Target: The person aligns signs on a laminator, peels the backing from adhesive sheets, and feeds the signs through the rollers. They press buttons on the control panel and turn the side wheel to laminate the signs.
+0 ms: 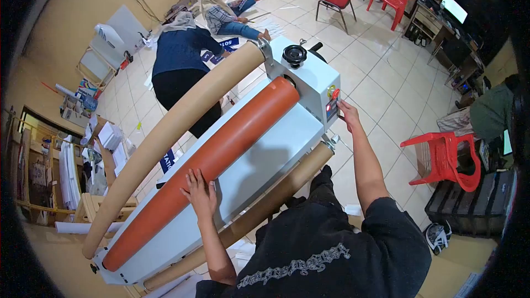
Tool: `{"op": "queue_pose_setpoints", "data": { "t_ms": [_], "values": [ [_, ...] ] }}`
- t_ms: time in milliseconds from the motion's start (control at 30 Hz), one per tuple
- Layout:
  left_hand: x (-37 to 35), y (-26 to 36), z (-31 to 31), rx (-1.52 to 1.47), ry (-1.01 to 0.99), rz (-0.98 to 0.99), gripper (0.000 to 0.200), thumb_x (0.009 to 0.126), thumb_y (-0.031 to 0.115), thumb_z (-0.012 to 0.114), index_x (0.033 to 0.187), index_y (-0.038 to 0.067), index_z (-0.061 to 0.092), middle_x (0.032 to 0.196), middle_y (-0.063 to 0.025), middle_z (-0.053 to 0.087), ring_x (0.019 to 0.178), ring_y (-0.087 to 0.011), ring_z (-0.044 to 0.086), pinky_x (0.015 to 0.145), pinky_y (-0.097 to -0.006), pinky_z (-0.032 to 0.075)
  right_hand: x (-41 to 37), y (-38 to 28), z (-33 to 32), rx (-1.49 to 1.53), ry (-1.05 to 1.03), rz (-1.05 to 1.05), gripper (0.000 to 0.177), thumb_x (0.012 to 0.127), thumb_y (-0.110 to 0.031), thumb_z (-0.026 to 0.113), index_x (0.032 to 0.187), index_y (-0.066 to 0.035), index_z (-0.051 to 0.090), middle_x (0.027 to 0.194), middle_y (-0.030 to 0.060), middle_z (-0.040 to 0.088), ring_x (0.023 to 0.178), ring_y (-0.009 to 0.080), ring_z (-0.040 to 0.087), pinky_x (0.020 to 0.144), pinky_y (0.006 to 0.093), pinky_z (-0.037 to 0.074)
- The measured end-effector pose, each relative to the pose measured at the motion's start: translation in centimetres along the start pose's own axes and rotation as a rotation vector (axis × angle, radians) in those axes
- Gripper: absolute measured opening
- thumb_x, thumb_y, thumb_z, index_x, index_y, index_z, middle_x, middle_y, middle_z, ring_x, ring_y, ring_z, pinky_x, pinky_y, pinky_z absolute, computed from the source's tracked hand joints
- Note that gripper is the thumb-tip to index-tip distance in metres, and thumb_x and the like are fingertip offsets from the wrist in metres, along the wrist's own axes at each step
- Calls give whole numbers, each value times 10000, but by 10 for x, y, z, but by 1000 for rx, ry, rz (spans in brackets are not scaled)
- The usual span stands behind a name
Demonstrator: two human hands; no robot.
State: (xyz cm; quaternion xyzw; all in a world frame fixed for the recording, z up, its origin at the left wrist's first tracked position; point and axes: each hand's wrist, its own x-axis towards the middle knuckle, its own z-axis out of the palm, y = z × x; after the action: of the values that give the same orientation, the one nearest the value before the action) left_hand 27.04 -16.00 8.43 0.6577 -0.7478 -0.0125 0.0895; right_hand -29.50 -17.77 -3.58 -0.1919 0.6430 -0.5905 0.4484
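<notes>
My left hand [200,192] lies open and flat, fingers spread, holding nothing, against the orange roller [221,154] of the white laminating machine [276,143]. My right hand [349,113] reaches the control panel [332,102] on the machine's end housing. Its fingertips touch the panel, but I cannot tell how far they curl.

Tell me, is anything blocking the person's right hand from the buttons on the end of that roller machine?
Nothing visible does. The right hand has its fingertips at the control panel on the machine's end. The left hand lies flat on the white bed by the orange roller.
</notes>
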Motion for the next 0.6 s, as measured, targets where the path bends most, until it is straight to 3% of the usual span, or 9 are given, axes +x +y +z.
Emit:
{"op": "queue_pose_setpoints", "data": {
  "t_ms": [400,600],
  "values": [
    [-18,2,2,-69,-3,-49,591,919,314,494,1462,137,341,1542,-124,250,1427,-316,212,1131,-587,42,15,5,-8,-141,-14,-27,575,883,-365,656,1349,-65,506,1318,71,546,1247,201,462,979,419,401],
    [-16,5,5,-63,-3,-57,618,911,321,504,1468,123,324,1542,-121,251,1430,-310,207,1133,-585,43,17,2,-12,-72,-85,4,570,891,-353,643,1351,-49,499,1314,75,548,1260,214,457,994,435,390]
  ]
}}
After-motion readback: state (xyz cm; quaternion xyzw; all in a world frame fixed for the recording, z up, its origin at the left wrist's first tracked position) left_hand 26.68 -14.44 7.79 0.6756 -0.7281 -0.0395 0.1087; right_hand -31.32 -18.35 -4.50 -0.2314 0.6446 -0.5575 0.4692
